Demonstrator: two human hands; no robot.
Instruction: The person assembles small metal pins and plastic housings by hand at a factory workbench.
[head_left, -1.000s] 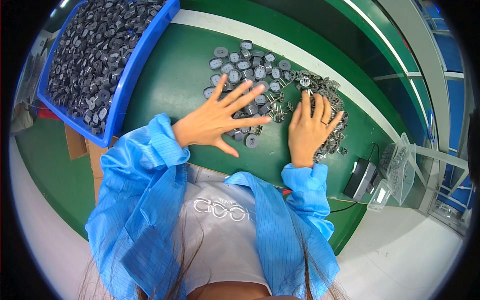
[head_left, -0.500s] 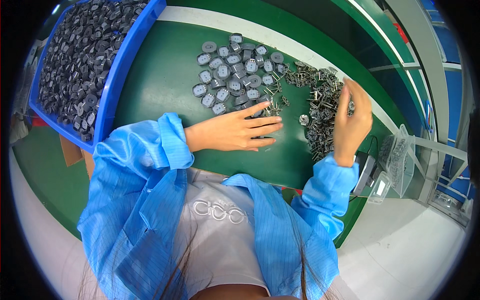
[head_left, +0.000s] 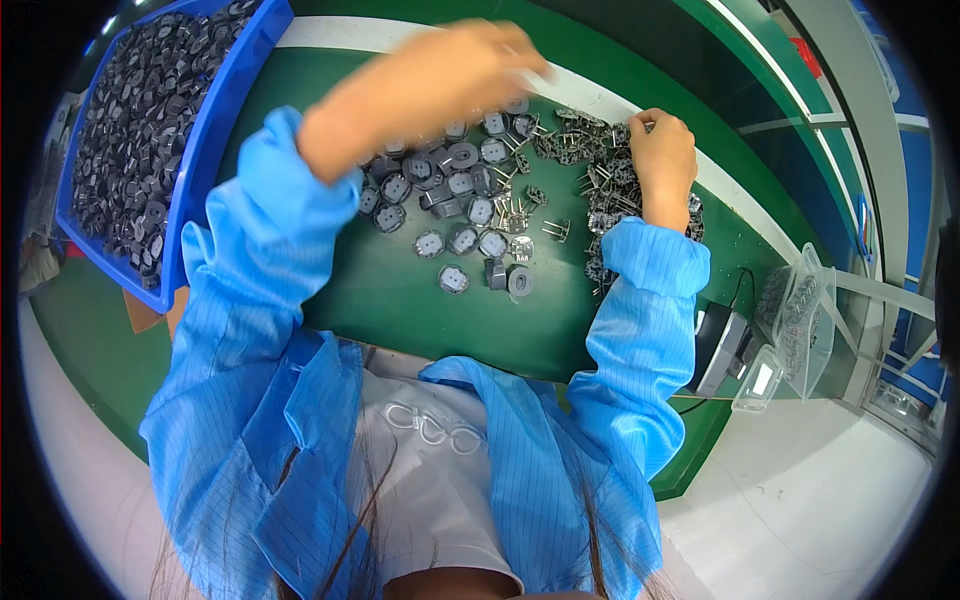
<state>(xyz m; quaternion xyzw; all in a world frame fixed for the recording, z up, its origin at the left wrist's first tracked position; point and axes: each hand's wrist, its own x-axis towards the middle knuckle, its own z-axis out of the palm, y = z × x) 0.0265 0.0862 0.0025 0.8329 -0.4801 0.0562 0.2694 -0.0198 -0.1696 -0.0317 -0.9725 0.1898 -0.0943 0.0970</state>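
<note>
My left hand (head_left: 420, 90) is lifted above the green mat (head_left: 400, 310) and blurred by motion, over a cluster of small grey round parts (head_left: 462, 240); I cannot make out whether it holds anything. My right hand (head_left: 662, 160) rests on a pile of small metal pin parts (head_left: 590, 160) at the right of the cluster. Its fingers are curled, with the tips pinched on a pin part at the pile's far edge. Both arms wear blue coat sleeves.
A blue bin (head_left: 215, 130) filled with dark round parts (head_left: 130, 150) stands at the left. A black device (head_left: 715, 350) with a cable and a clear plastic bag of parts (head_left: 800, 320) sit at the mat's right edge. Brown cardboard (head_left: 150, 315) pokes out under the bin.
My left hand has lifted off the grey parts and swung up and to the right. My right hand has come down from the air onto the pin pile.
</note>
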